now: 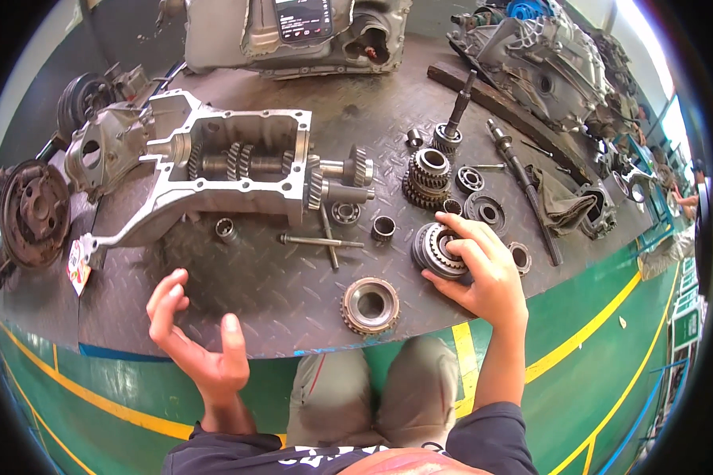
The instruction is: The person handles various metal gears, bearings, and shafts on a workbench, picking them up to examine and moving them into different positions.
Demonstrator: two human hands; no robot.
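My right hand [487, 273] is closed around a synchronizer hub assembly [429, 255], a toothed metal ring with a sleeve, on the right part of the bench. The thumb presses its near side while the fingers reach over its top and centre. Nothing is in my left hand [202, 340], raised over the bench's front edge with thumb and fingers apart. Between the hands, close to the front edge, lies a loose gear ring [370, 305]. Beyond my left hand rests an open gearbox housing [238, 190] with a gear shaft [238, 164] inside.
Past my right hand stand stacked gears [429, 176], a bearing [470, 179] and a long shaft [529, 186]. Mid-bench are a small needle bearing [383, 228] and crossed pins [321, 241]. A phone [303, 19] sits on a large casing [356, 59] at the back; a brake drum [36, 207] is far left.
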